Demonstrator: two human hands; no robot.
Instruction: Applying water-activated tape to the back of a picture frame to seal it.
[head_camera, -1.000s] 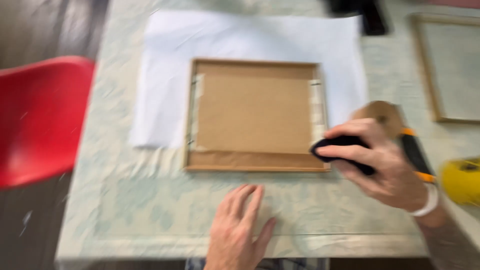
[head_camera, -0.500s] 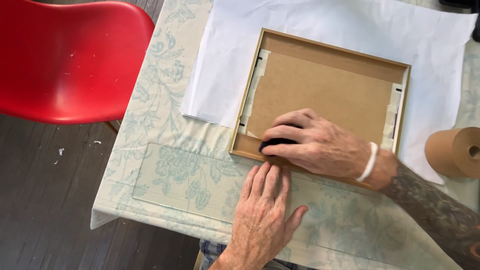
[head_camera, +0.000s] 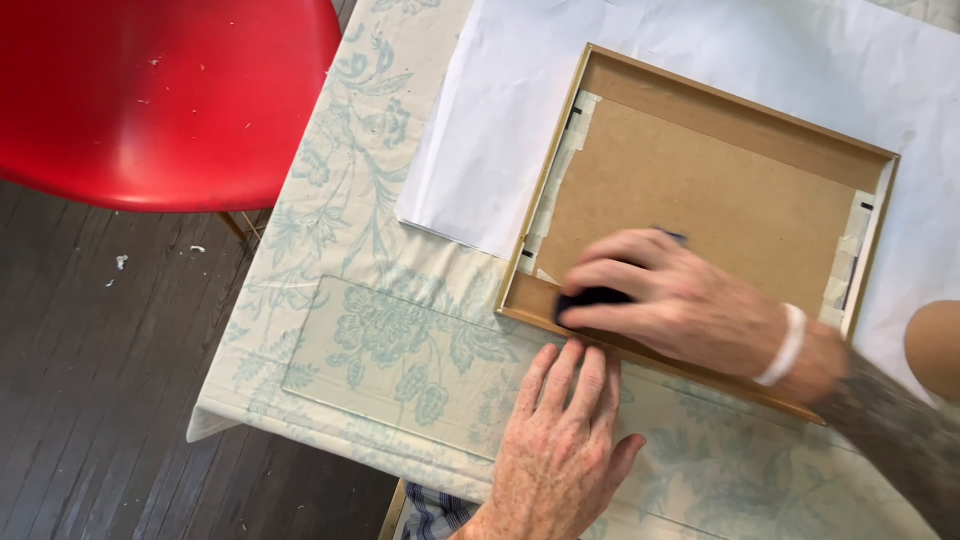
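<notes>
1. My left hand (head_camera: 562, 455) is nearest the camera, at the bottom of the view. Palm down, fingers flat and together on the floral tablecloth (head_camera: 340, 240). Holds nothing, released. Fingertips stop just short of the frame's near edge.
2. Under and left of that hand a clear glass pane (head_camera: 400, 362) lies flat on the cloth. The pattern shows through it. The hand rests on its right part.
3. My right hand (head_camera: 680, 305) is next out, reaching in from the right, with a white wristband (head_camera: 783, 346) at the wrist. It is closed around a small dark tool (head_camera: 592, 298) and presses it down at the frame's near-left inside corner. Motion blur here; I cannot tell what the tool is.
4. The wooden picture frame (head_camera: 548, 185) lies face down, slightly rotated, with its brown backing board (head_camera: 700, 190) up. Pale tape strips (head_camera: 560, 175) run along the left and right inner edges of the board.
5. The frame sits on a sheet of white paper (head_camera: 500, 130) that spreads past it to the left and the far side.
6. At the right edge, a tan rounded object (head_camera: 935, 345) is cut off by the view; cannot identify.
7. Far left, beyond the table edge: a red plastic chair (head_camera: 150, 90) over a dark wood floor (head_camera: 90, 400).
</notes>
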